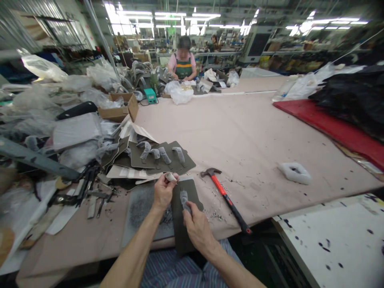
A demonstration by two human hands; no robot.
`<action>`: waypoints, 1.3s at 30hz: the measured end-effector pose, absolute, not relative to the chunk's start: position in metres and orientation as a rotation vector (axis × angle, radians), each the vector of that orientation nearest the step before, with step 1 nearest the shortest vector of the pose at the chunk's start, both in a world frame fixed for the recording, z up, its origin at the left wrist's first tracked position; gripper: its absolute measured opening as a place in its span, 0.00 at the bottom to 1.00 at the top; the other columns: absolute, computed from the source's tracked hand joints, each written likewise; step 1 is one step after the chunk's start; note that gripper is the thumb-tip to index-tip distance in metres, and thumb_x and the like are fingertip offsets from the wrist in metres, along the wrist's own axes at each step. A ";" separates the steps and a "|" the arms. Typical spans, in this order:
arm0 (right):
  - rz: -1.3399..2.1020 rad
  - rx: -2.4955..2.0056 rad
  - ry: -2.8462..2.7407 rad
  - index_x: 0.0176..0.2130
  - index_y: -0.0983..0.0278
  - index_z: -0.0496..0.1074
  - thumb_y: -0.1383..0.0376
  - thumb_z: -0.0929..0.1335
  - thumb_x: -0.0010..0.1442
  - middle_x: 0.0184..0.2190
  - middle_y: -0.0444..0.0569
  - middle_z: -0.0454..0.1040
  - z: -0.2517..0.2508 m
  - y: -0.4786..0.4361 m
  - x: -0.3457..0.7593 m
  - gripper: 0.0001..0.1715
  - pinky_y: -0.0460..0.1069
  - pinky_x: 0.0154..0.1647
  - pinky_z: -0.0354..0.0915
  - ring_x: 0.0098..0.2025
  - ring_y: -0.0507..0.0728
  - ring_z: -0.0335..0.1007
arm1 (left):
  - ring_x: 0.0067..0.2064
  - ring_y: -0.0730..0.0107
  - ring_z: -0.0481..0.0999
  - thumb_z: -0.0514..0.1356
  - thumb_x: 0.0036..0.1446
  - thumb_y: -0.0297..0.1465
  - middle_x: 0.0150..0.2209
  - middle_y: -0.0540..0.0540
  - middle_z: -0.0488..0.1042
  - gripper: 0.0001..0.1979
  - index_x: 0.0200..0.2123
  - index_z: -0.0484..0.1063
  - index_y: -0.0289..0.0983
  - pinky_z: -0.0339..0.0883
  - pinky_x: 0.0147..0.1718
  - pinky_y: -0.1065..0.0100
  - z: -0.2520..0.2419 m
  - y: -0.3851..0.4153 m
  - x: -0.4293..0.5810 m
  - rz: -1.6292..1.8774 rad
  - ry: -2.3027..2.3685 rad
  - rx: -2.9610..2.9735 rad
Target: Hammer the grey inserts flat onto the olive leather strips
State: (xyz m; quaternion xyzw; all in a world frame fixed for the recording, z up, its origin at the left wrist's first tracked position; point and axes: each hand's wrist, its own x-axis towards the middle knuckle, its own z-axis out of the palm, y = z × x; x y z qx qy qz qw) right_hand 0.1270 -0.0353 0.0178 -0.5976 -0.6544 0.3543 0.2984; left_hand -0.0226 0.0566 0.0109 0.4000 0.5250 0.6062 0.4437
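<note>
Raised over the far edge of a dark olive panel (188,236), my left hand (163,194) is closed around a small white tube-like thing (170,177). The panel lies partly on a grey worn board (139,212) and juts over the table's front edge. A short strap (183,197) wrapped in clear plastic sits on the panel. My right hand (198,226) grips its near end between thumb and fingers. To the right rests a claw hammer (223,194) with a red and black handle, apart from both hands. Small metal bits (218,216) lie scattered beside the panel.
Similar olive panels (156,162) with wrapped straps are stacked beyond my left hand. Hand tools (90,188) and plastic-wrapped goods (78,128) crowd the left. A white plastic roll (295,173) lies at right. Across the table sits another person (183,64).
</note>
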 end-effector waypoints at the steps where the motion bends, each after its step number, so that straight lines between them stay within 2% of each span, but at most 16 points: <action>1: 0.974 -1.592 -1.746 0.57 0.68 0.68 0.58 0.59 0.68 0.40 0.59 0.80 0.019 -0.035 0.129 0.25 0.58 0.44 0.72 0.43 0.65 0.79 | 0.41 0.63 0.82 0.68 0.51 0.39 0.39 0.43 0.82 0.19 0.43 0.71 0.35 0.74 0.48 0.60 0.008 0.060 -0.017 1.475 1.273 1.001; 4: 0.983 -1.571 -1.757 0.58 0.65 0.67 0.58 0.61 0.67 0.48 0.59 0.77 0.022 -0.035 0.133 0.24 0.59 0.53 0.69 0.51 0.65 0.75 | 0.39 0.63 0.83 0.68 0.51 0.39 0.37 0.44 0.82 0.19 0.43 0.71 0.35 0.75 0.46 0.60 -0.003 0.064 -0.008 1.411 1.226 1.014; 7: 0.914 -1.523 -1.796 0.53 0.65 0.71 0.60 0.64 0.65 0.50 0.59 0.73 0.025 -0.032 0.137 0.19 0.58 0.53 0.69 0.51 0.64 0.73 | 0.39 0.63 0.83 0.67 0.52 0.39 0.37 0.45 0.81 0.20 0.45 0.71 0.35 0.75 0.46 0.60 -0.009 0.061 -0.009 1.375 1.223 1.017; 11: 0.806 -1.398 -1.928 0.47 0.67 0.71 0.62 0.66 0.63 0.62 0.63 0.62 0.024 -0.025 0.141 0.14 0.61 0.60 0.64 0.62 0.67 0.62 | 0.39 0.64 0.82 0.67 0.53 0.39 0.36 0.46 0.81 0.17 0.42 0.72 0.35 0.75 0.47 0.60 -0.005 0.060 -0.013 1.324 1.219 1.055; 13: 0.763 -1.340 -1.990 0.46 0.66 0.70 0.63 0.66 0.63 0.58 0.62 0.66 0.021 -0.021 0.142 0.12 0.62 0.59 0.64 0.60 0.67 0.63 | 0.39 0.63 0.82 0.67 0.53 0.38 0.36 0.45 0.81 0.16 0.41 0.72 0.36 0.75 0.46 0.60 -0.003 0.060 -0.013 1.307 1.212 1.074; 15: 0.741 -1.302 -2.011 0.43 0.65 0.69 0.64 0.66 0.64 0.49 0.58 0.71 0.018 -0.018 0.143 0.08 0.61 0.54 0.66 0.53 0.64 0.67 | 0.39 0.63 0.82 0.67 0.53 0.38 0.36 0.45 0.81 0.15 0.40 0.72 0.36 0.75 0.47 0.60 -0.002 0.061 -0.012 1.300 1.210 1.088; 20: 0.714 -1.268 -1.987 0.41 0.64 0.68 0.64 0.63 0.67 0.41 0.53 0.71 0.013 -0.016 0.143 0.07 0.56 0.44 0.65 0.43 0.61 0.67 | 0.39 0.63 0.82 0.67 0.55 0.39 0.36 0.45 0.81 0.15 0.41 0.72 0.36 0.75 0.46 0.61 -0.003 0.061 -0.011 1.310 1.210 1.099; 31: 0.722 -1.278 -2.009 0.43 0.65 0.69 0.62 0.64 0.65 0.42 0.53 0.69 0.008 -0.019 0.142 0.09 0.57 0.42 0.61 0.42 0.62 0.64 | 0.39 0.63 0.82 0.66 0.56 0.39 0.36 0.45 0.81 0.14 0.40 0.73 0.37 0.75 0.46 0.61 -0.011 0.062 -0.011 1.306 1.222 1.143; 37: 0.842 -1.194 -1.949 0.47 0.63 0.68 0.60 0.63 0.67 0.45 0.53 0.69 0.023 -0.015 0.157 0.12 0.56 0.48 0.64 0.46 0.61 0.66 | 0.38 0.63 0.81 0.64 0.57 0.37 0.35 0.46 0.80 0.10 0.39 0.73 0.38 0.74 0.43 0.63 -0.006 0.062 -0.011 1.235 1.291 1.307; 39: 0.748 -1.249 -1.894 0.50 0.62 0.66 0.60 0.62 0.68 0.48 0.53 0.69 0.027 -0.004 0.177 0.13 0.55 0.53 0.64 0.51 0.61 0.65 | 0.38 0.64 0.80 0.62 0.58 0.35 0.34 0.46 0.80 0.08 0.39 0.73 0.38 0.72 0.42 0.64 -0.005 0.061 -0.011 1.206 1.309 1.385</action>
